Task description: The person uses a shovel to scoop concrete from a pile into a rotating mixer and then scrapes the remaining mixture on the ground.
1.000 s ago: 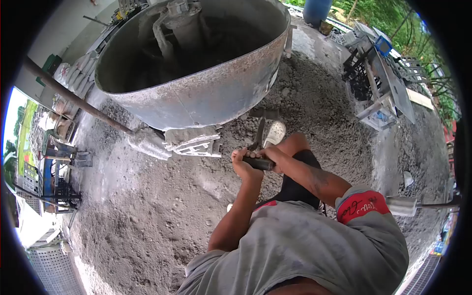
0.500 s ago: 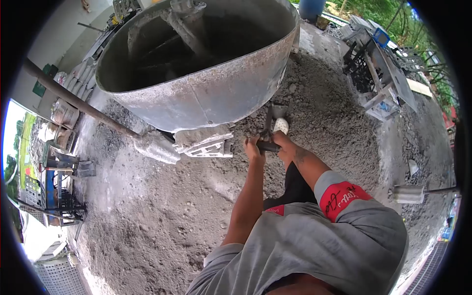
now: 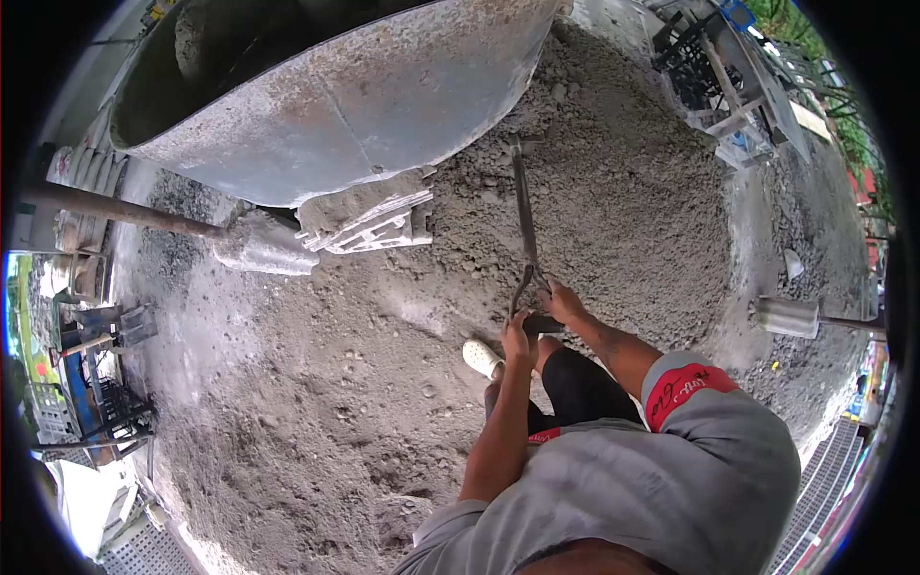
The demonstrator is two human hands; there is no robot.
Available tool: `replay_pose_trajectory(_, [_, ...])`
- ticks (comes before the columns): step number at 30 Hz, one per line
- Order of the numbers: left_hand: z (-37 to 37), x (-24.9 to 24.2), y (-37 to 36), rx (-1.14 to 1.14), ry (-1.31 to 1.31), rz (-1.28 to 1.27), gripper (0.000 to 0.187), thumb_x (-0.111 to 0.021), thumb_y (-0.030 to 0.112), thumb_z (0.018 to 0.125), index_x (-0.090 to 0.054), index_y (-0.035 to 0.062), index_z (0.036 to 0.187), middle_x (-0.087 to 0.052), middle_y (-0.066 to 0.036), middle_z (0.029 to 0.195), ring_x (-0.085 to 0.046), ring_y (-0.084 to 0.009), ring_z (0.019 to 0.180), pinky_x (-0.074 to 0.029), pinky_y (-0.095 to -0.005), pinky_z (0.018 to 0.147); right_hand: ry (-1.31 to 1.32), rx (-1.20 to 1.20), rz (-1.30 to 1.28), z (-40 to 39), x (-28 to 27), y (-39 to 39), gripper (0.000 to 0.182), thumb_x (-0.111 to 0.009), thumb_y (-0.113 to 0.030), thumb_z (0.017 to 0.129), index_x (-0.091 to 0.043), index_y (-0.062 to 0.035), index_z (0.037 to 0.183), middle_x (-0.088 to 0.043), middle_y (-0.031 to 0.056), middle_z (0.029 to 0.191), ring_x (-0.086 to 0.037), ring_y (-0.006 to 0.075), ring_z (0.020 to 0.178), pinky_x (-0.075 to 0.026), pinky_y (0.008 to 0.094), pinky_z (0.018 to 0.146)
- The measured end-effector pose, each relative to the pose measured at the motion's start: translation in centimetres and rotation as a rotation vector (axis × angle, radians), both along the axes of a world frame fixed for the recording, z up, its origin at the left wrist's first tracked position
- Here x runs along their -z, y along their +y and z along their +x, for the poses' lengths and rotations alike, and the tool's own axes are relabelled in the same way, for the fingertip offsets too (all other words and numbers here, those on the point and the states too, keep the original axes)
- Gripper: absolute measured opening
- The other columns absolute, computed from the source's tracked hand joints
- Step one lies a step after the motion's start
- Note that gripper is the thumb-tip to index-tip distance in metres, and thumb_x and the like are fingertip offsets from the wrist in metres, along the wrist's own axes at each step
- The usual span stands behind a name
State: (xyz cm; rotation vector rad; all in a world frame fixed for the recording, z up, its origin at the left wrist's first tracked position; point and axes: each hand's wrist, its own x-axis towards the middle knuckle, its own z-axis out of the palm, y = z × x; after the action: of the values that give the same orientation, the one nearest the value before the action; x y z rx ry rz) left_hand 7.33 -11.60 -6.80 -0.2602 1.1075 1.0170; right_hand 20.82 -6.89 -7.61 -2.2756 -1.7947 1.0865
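Observation:
A shovel (image 3: pixel 523 206) points away from me, its long shaft running up to the grey mix. Its blade end (image 3: pixel 517 142) is partly buried in the heap of grey mix (image 3: pixel 632 211), close to the large metal mixing drum (image 3: pixel 355 110). My left hand (image 3: pixel 518 335) is closed round the forked handle at the near end. My right hand (image 3: pixel 565 303) grips the same handle on its right side, where the shaft splits. Below my left hand, a foot in a white clog (image 3: pixel 482 358) stands on the mix-covered ground.
A dusty white plastic crate piece (image 3: pixel 383 225) lies under the drum's near edge. To the left, another shovel (image 3: pixel 259 244) lies with its pole slanting away. A wooden stand (image 3: pixel 733 96) is at upper right, and a further shovel blade (image 3: pixel 788 316) lies at far right.
The shovel has swung outward, so its shaft now stretches away from me. Both hands moved down in view, and the white-clogged foot now shows left of the handle. The view has tilted down.

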Motion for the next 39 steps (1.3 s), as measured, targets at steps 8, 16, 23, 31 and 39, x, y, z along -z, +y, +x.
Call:
replay_pose_trajectory(8, [-7.3, -11.8, -1.9, -0.216, 0.065, -0.084, 0.009, -0.056, 0.010, 0.075, -0.056, 0.0033, 0.082, -0.056, -0.009, 0.073, -0.056, -0.0210, 0.070, -0.046, -0.0347, 0.066, 0.724, 0.399, -0.393, -5.1, -3.6, 7.0, 0.053, -0.057, -0.052, 0.077, -0.050, -0.0036, 0.096, -0.052, 0.0041, 0.072, -0.057, 0.0185, 0.064, -0.050, 0.0307, 0.059])
replay_pose_trajectory(16, [-10.6, -13.8, -2.0, -0.429, 0.687, -0.464, 0.011, -0.055, 0.001, 0.066, -0.049, 0.0039, 0.074, -0.049, -0.006, 0.064, -0.048, -0.0156, 0.053, -0.041, -0.0294, 0.049, 1.183, 1.218, -0.535, -8.4, 13.8, 20.1, 0.011, -0.061, -0.005, 0.072, -0.050, -0.0053, 0.075, -0.047, 0.0053, 0.059, -0.046, 0.0181, 0.047, -0.040, 0.0334, 0.042])
replay_pose_trajectory(23, [-14.0, -14.5, -5.2, -0.230, 1.053, -0.519, 0.008, -0.055, 0.002, 0.066, -0.048, 0.0034, 0.071, -0.049, -0.006, 0.061, -0.048, -0.0160, 0.047, -0.038, -0.0281, 0.042, 1.150, 1.319, -0.614, -9.8, 11.4, 17.0, 0.010, -0.059, -0.005, 0.070, -0.051, -0.0056, 0.074, -0.046, 0.0058, 0.061, -0.046, 0.0193, 0.048, -0.041, 0.0355, 0.044])
replay_pose_trajectory(31, [-17.7, -14.5, -0.5, -0.186, 1.035, -0.217, 0.012, -0.050, -0.005, 0.062, -0.043, 0.0029, 0.067, -0.046, -0.006, 0.060, -0.041, -0.0128, 0.040, -0.032, -0.0253, 0.034, 1.291, 1.566, -0.376, -1.0, -1.7, 20.4, 0.021, -0.055, -0.010, 0.075, -0.040, -0.0110, 0.060, -0.038, 0.0021, 0.057, -0.037, 0.0152, 0.050, -0.032, 0.0318, 0.049])
replay_pose_trajectory(39, [-7.5, -17.6, 12.6, 0.531, 1.083, 0.918, 0.011, -0.058, 0.005, 0.066, -0.048, 0.0057, 0.070, -0.052, -0.007, 0.068, -0.054, -0.0211, 0.065, -0.043, -0.0335, 0.058, 1.953, 1.472, 0.332, 18.4, -16.2, 25.4, 0.027, -0.046, -0.017, 0.087, -0.032, -0.0139, 0.064, -0.029, -0.0024, 0.055, -0.028, 0.0092, 0.042, -0.031, 0.0275, 0.039])
